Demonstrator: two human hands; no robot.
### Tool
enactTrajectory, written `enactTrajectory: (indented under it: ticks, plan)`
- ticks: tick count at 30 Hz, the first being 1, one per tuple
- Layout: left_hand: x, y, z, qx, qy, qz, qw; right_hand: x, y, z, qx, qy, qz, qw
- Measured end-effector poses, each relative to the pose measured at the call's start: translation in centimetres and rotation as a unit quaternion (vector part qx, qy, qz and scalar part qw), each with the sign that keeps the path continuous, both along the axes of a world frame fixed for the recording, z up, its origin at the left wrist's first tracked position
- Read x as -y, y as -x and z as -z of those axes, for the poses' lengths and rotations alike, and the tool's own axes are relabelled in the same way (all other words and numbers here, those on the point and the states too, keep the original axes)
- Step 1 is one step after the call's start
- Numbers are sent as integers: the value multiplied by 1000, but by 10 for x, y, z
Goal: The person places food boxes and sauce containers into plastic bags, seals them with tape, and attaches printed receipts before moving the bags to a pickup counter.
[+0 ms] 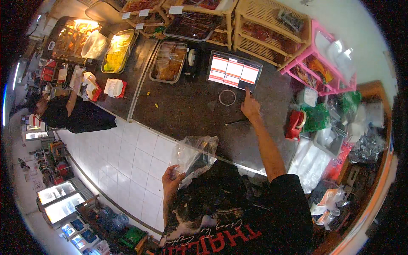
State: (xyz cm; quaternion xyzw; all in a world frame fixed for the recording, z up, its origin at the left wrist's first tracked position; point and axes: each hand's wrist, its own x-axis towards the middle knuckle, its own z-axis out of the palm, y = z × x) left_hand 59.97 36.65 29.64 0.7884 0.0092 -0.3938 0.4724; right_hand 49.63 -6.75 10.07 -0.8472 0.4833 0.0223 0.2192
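My right hand reaches over the dark counter, its index finger extended to the lower edge of a tablet. The lit screen shows several white and red panels with writing. Down by the counter's front edge, my left hand grips a clear plastic bag, which hangs partly over the edge. A thin ring-shaped band lies just below the tablet. Under my right forearm, a dark pen-like stick rests on the counter.
A film-covered food tray stands left of the tablet, beyond it a tray of yellow food. Beige rack baskets and a pink rack line the back. A red tape dispenser sits right. Another person works at left.
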Motion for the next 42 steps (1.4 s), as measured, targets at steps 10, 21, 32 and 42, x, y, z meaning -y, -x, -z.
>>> enactTrajectory:
  ticks: [10, 21, 32, 42]
  plan:
    - [-1, 3, -4, -6, 12, -11, 1000, 7, 2, 19, 18, 31, 1, 999]
    - [-3, 3, 1, 19, 1, -41, 999, -7, 4, -19, 102, 30, 37, 994]
    - [67, -13, -61, -8, 107, 33, 994, -223, -61, -76, 30, -174, -344, 922]
    - [37, -128, 88, 342, 112, -24, 933, -196, -4, -96, 36, 73, -228, 970]
